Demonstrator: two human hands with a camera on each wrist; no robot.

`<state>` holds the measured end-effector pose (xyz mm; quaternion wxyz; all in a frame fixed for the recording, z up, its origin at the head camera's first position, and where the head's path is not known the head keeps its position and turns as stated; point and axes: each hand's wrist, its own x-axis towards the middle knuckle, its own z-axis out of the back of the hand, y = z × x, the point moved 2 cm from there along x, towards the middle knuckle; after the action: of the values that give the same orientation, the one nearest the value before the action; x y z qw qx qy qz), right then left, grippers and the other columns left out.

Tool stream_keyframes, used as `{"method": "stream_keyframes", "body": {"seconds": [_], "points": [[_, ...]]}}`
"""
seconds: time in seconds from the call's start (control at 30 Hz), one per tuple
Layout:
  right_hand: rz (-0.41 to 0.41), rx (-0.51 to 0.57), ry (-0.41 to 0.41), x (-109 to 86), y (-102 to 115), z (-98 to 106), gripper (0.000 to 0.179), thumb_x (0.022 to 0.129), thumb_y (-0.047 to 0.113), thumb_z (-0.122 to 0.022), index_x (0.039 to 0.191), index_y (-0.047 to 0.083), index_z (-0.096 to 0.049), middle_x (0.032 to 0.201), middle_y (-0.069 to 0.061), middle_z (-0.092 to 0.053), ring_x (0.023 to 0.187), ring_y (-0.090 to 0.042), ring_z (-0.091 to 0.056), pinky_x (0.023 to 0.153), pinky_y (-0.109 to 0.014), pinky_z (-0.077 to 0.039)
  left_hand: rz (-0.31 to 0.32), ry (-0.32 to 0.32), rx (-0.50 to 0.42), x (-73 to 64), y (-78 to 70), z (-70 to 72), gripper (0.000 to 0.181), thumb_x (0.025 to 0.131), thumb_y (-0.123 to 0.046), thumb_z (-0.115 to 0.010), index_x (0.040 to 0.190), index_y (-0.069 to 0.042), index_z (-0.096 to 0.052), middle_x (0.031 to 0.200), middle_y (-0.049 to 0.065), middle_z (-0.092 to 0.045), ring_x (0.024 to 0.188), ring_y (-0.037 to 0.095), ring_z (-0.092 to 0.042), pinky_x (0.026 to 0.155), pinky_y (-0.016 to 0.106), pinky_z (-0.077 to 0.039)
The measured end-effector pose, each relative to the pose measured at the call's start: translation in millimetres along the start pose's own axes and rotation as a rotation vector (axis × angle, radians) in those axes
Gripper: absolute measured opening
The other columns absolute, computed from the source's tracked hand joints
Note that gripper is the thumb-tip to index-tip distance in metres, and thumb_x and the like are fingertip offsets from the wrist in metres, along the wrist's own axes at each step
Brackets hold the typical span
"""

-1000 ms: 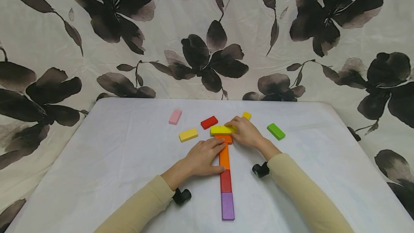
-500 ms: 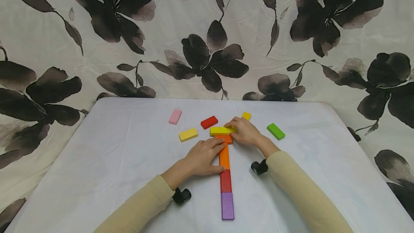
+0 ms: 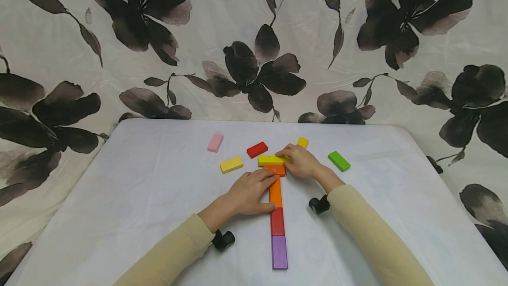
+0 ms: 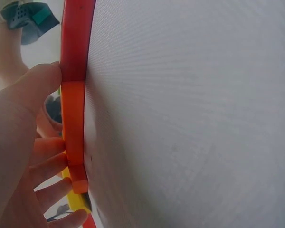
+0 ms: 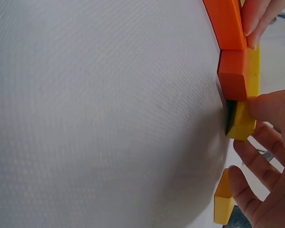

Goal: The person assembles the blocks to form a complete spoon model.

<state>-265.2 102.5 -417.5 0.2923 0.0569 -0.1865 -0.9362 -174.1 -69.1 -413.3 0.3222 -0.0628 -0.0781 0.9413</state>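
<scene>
A column of flat blocks runs up the table: purple (image 3: pixel 279 253), red (image 3: pixel 277 222), orange (image 3: pixel 275 195), then a darker orange block (image 3: pixel 280 170) laid crosswise. A longer yellow block (image 3: pixel 270 160) lies across the top, against the crosswise one. My right hand (image 3: pixel 304 162) pinches its right end; in the right wrist view the thumb is on the near side of the yellow block (image 5: pixel 244 118). My left hand (image 3: pixel 246 193) lies beside the column with fingers extended, fingertips on the two orange blocks. Its thumb (image 4: pixel 45 78) touches where red meets orange.
Loose blocks lie around the top: pink (image 3: pixel 215 143), pale yellow (image 3: pixel 231 165), red (image 3: pixel 257 150), deep yellow (image 3: pixel 303 142) behind the right hand, and green (image 3: pixel 339 161) to the right. A white cloth (image 3: pixel 158 215) covers the table; a flowered curtain hangs behind it.
</scene>
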Motion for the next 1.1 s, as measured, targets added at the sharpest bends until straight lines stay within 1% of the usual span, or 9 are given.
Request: {"method": "stream_keyframes", "body": {"seconds": [0.3, 0.6, 0.8, 1.1], "points": [[0.051, 0.011, -0.003, -0.2, -1.2, -0.7, 0.036, 0.085, 0.004, -0.058, 0.121, 0.011, -0.061, 0.113, -0.010, -0.058, 0.103, -0.025, -0.053, 0.093, -0.041, -0.044, 0.004, 0.001, -0.006, 0.1, 0.7, -0.1, 0.072, 0.080, -0.053, -0.060, 0.137, -0.012, -0.045, 0.145, 0.004, -0.037, 0.133, 0.023, -0.033, 0.104, 0.046, -0.033], [0.039, 0.018, -0.002, -1.7, -3.1, -2.4, 0.036, 0.086, 0.004, -0.058, 0.121, 0.011, -0.060, 0.115, -0.010, -0.058, 0.103, -0.025, -0.053, 0.094, -0.041, -0.044, 0.006, 0.007, -0.011, -0.4, 0.1, -0.5, 0.072, 0.080, -0.053, -0.059, 0.138, -0.012, -0.043, 0.146, 0.003, -0.035, 0.134, 0.023, -0.031, 0.104, 0.046, -0.032], [0.031, 0.047, -0.002, -3.2, -4.8, -4.6, 0.036, 0.086, 0.003, -0.056, 0.121, 0.010, -0.060, 0.115, -0.010, -0.057, 0.105, -0.024, -0.053, 0.096, -0.040, -0.043, 0.001, 0.001, -0.007, 0.2, 0.3, -1.1, 0.072, 0.080, -0.053, -0.060, 0.138, -0.012, -0.044, 0.146, 0.003, -0.035, 0.134, 0.022, -0.031, 0.104, 0.046, -0.032], [0.061, 0.067, -0.024, -5.6, -6.5, -3.7, 0.037, 0.086, 0.004, -0.056, 0.123, 0.009, -0.058, 0.118, -0.011, -0.057, 0.108, -0.025, -0.053, 0.096, -0.041, -0.043, 0.003, -0.001, -0.006, -0.4, 0.1, -1.2, 0.073, 0.080, -0.053, -0.060, 0.137, -0.012, -0.044, 0.146, 0.003, -0.036, 0.134, 0.022, -0.032, 0.104, 0.047, -0.032]]}}
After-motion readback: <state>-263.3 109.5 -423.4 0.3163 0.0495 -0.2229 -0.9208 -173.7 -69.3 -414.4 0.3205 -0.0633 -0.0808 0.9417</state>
